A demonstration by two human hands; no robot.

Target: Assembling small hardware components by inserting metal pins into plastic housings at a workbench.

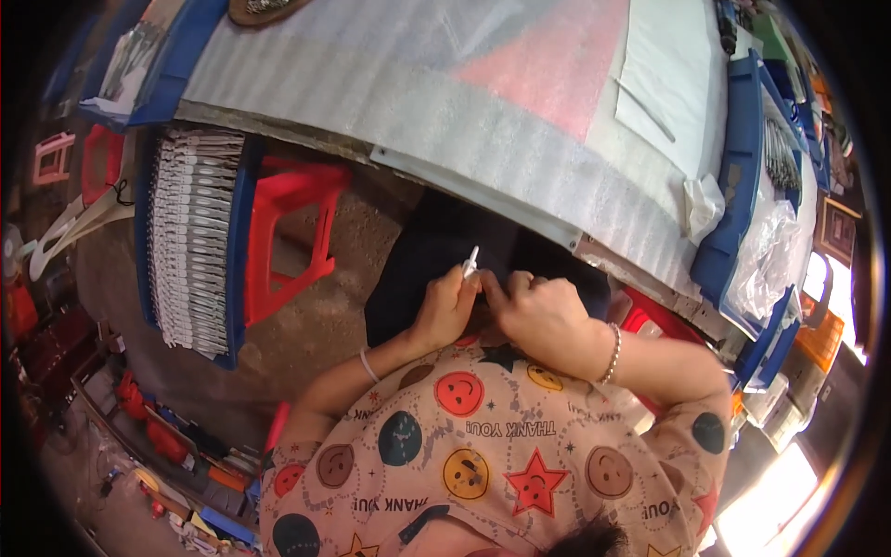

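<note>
My left hand [447, 308] is closed around a slim white pen-like piece [471, 263], whose narrow tip points up and away from me. The rest of that piece is hidden by my fingers. Right beside it, my right hand [546, 314] is curled with its fingertips bent inward close to the left fingers. What the right fingers pinch, if anything, is hidden. Both hands are held over my lap, in front of my patterned shirt [464, 436] and short of the table edge.
The table [371, 84] has a wavy translucent cover, with a white sheet [668, 102] and a thin rod [645, 107] on it. At left, a blue tray [249, 204] packed with slim white-and-silver pieces rests by a red stool [325, 223]. A blue bin [738, 200] stands at right.
</note>
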